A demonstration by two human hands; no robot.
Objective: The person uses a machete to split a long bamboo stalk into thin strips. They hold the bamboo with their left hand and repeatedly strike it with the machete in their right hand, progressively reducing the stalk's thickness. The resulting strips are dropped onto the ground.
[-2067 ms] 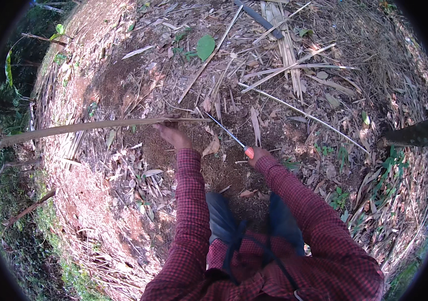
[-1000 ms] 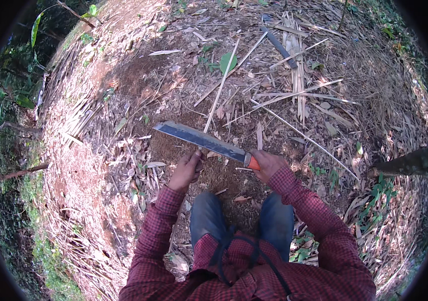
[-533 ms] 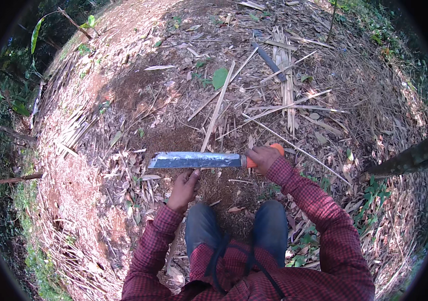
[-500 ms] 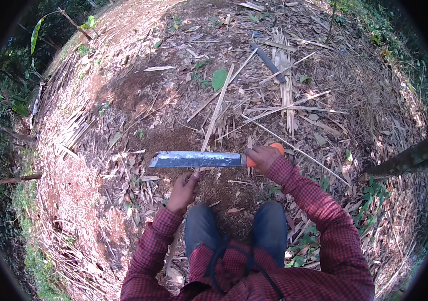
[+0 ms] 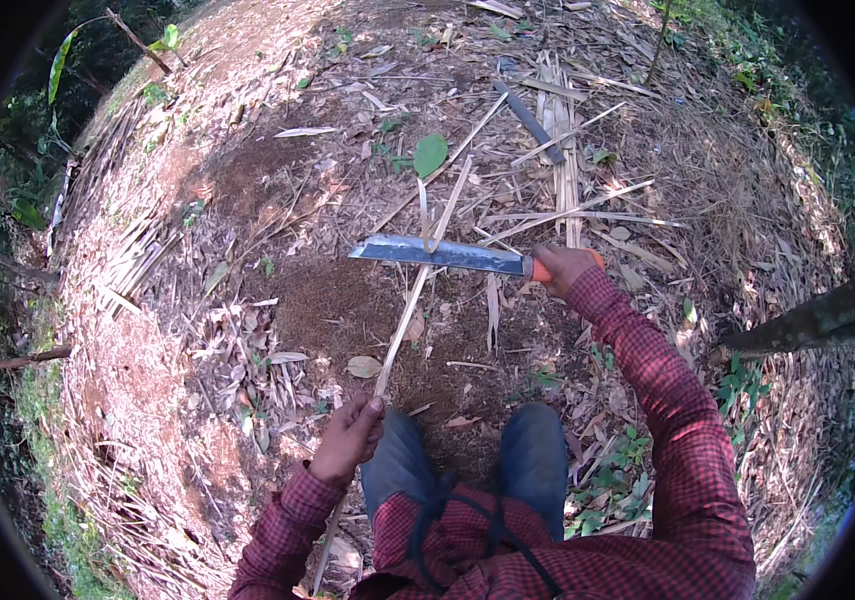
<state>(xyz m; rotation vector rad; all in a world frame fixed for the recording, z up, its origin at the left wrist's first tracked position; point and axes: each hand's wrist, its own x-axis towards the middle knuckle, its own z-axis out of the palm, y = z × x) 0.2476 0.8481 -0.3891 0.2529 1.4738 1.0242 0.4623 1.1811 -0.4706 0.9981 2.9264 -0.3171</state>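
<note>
Two hands busy here, both in red plaid sleeves. Left hand (image 5: 347, 440) is clenched around a thin bamboo strip (image 5: 409, 305), down near the knee, and the strip runs up and away from the person, tilted a bit to the right, with its near end passing back under the left forearm. Right hand (image 5: 565, 268) is wrapped tight around the orange handle of a machete (image 5: 442, 254) — blade held out flat, pointing to the person's left. The blade crosses the strip right around the middle of the steel, and a pale curl of shaving stands up off the strip at that spot, touching the blade's edge as far as I can tell.

Ground under all this is bare brown dirt (image 5: 327, 310) ringed by dry bamboo slivers and leaves. One green leaf (image 5: 430, 155) lies beyond the blade, and a dark stick-like piece (image 5: 530, 123) sits further out among a bundle of pale split lengths (image 5: 562, 170).
</note>
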